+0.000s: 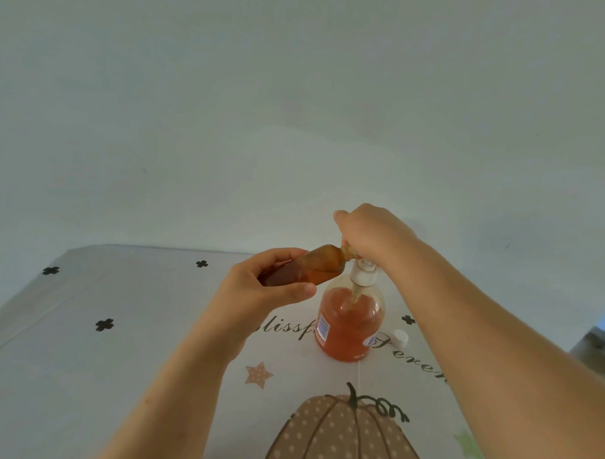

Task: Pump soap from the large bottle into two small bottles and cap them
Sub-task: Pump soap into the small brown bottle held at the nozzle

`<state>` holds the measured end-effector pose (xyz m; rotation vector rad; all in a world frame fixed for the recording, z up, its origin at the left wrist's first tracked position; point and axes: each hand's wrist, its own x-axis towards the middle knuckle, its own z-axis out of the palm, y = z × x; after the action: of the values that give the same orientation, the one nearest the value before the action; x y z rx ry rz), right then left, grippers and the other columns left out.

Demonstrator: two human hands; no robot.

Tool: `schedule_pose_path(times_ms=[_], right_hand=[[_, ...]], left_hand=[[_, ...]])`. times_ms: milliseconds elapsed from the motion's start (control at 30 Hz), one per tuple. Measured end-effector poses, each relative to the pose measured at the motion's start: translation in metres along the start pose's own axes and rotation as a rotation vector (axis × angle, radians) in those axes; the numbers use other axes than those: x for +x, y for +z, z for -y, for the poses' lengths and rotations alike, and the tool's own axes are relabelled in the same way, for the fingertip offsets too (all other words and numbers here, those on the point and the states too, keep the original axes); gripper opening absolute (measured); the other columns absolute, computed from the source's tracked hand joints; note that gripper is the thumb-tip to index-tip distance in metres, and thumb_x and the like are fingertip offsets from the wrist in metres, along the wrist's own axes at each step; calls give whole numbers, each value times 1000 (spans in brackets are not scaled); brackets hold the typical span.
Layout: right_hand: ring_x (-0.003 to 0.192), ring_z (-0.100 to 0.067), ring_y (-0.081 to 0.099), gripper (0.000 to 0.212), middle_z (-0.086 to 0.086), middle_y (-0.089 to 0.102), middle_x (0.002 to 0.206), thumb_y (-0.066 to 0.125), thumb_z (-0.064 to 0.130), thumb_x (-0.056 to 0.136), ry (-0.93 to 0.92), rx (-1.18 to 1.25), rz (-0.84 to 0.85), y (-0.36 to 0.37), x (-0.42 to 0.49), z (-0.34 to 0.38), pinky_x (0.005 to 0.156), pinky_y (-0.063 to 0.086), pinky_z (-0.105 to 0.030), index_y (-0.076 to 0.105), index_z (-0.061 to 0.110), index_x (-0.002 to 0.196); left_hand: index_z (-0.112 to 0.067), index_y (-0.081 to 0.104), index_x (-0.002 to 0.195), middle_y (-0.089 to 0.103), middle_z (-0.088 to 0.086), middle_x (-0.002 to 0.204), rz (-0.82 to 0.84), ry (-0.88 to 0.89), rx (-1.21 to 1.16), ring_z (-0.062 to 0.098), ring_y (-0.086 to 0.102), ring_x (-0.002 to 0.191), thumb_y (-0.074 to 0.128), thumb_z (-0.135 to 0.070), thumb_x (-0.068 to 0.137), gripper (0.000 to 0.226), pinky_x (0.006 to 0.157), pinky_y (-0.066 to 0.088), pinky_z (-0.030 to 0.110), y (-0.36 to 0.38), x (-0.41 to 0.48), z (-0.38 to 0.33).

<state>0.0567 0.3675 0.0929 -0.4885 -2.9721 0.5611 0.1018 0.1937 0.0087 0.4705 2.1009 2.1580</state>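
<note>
Left hand (275,281): fingers grip the small bottle (306,268), tilted, mouth at the nozzle. Right hand (373,233): fingers curl over the pump (362,275) of the large bottle (349,327), upright on the bench (92,339). Risk I watch for: the mouth slips off the nozzle and soap spills.

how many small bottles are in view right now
1. The small bottle is held tilted in the left hand, its mouth at the pump of the large bottle. A second one may be out of frame or hidden.

One large bottle (349,327), one small bottle (312,268), one white cap (401,338), one left hand (262,285), one right hand (373,233)
</note>
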Motion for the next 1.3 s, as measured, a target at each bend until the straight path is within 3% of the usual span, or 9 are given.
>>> schedule_pose_path(times_ms=[100,267,667,733,800,900,1300], right_hand=[[68,-22,57,39,-6,66,81,32,30,94,-13,-1,-27,4,2,-4,61,40,-29,66,11,89],[72,-23,57,38,-7,66,86,32,26,94,-28,-11,-13,12,6,-8,63,40,-30,66,10,87],[66,-23,56,37,-7,69,83,36,26,90,-12,50,-17,10,3,-6,66,43,-32,69,9,89],[63,-22,56,39,-7,70,81,36,29,90,-11,56,-31,6,2,-4,65,44,-31,69,9,88],[63,-22,58,40,-6,69,77,36,31,90,-11,48,-31,0,0,-2,67,46,-31,69,10,88],[63,-23,59,42,-5,68,73,33,32,91,-9,17,-27,-6,-4,1,72,49,-32,69,11,86],[59,-22,53,33,-5,64,72,37,26,88,-11,32,20,1,0,2,63,43,-30,65,9,85]], left_hand=[[-26,75,108,77,2,103,6,-5,32,20,72,100,84,-7,73,41,102,51,48,-1,1,1],[-36,75,104,76,3,103,8,-22,51,34,68,105,86,-25,60,47,100,43,67,-2,3,1],[-37,75,103,77,1,103,-6,-15,24,32,69,105,86,-24,61,45,101,39,68,1,0,-3],[-33,75,103,77,1,103,-11,-8,8,25,71,102,89,-15,65,45,102,45,59,1,0,-3],[-25,75,107,77,1,103,-7,1,-21,18,72,100,85,-4,71,43,95,55,39,1,-1,-2],[-20,73,110,77,2,104,10,14,-46,16,72,101,81,-1,74,42,84,55,21,2,-2,-2],[-22,74,108,78,0,101,-17,-3,-34,15,73,96,83,0,72,43,87,56,24,1,-2,-2]])
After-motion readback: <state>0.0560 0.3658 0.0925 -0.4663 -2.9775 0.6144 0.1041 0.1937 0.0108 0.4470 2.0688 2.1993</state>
